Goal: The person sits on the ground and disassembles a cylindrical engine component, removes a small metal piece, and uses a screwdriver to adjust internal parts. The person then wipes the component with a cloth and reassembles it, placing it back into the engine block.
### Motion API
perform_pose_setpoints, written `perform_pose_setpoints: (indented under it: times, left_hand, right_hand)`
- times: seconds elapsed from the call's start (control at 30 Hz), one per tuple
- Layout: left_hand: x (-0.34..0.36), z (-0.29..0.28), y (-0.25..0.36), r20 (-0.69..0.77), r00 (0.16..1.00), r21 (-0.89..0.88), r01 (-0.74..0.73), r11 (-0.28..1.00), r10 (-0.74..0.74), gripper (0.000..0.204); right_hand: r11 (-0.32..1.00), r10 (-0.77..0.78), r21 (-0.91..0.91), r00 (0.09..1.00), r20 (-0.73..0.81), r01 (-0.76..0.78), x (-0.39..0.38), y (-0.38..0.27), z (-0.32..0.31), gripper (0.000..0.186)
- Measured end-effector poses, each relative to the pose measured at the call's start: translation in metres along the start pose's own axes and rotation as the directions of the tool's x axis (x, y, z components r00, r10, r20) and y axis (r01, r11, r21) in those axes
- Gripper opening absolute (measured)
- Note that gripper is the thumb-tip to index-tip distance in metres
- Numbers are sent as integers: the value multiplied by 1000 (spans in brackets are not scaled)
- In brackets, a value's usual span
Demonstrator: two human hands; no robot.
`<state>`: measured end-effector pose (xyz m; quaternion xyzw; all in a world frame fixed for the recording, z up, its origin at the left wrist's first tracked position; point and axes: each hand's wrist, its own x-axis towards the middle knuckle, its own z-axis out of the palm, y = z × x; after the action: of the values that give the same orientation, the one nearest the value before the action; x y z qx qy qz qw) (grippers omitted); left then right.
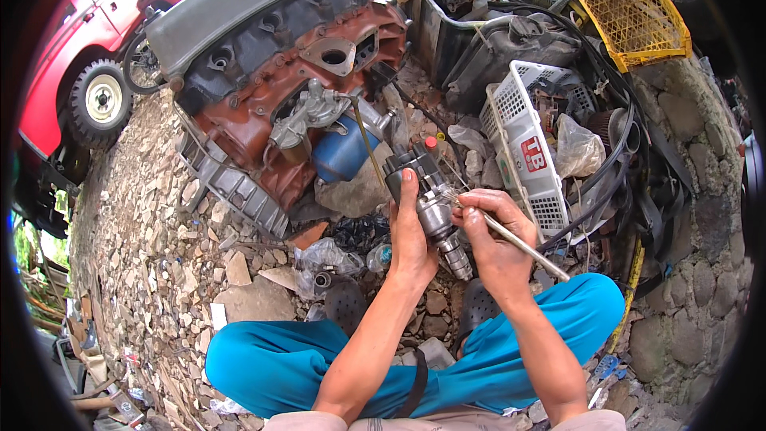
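Left over the rubble (159, 231) is open; engine (231, 124) ahead and white crate (527, 124) right obstruct.

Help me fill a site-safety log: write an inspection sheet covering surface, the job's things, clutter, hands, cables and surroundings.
Surface: uneven loose stones.
Job's things: black-topped metal part, held up off the ground; slim pale tool, its tip at the part's side.
Clutter: loaded white crate at right; yellow crate beyond.
Hands: left hand grips the part; right hand grips the tool; both bare.
Cables: black cables or hoses curve beside the white crate; ends unclear.
Surroundings: rust-red engine block ahead; red vehicle left; stone wall right.
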<state>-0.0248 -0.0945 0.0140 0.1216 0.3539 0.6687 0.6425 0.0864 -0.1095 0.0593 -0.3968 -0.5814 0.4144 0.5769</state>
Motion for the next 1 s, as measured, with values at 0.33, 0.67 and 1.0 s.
perform_pose_setpoints:
  times: [0.33, 0.67, 1.0]
  left_hand:
    - [0, -1, -7, -52, 999, -55, 6, 998, -9, 55]
    - [6, -5, -18, -84, 996, -5, -36, 999, 36, 55]
    - [8, -11, -18, -82, 994, -67, -83, 994, 77, 55]
  right_hand:
    - [943, -211, -259, 977, 12, 207, -2, 14, 1, 14]
    - [1000, -6, 1, 989, -145, 6, 4, 32, 6, 10]
    - [984, -130, -128, 991, -16, 127, -2, 32, 12, 10]
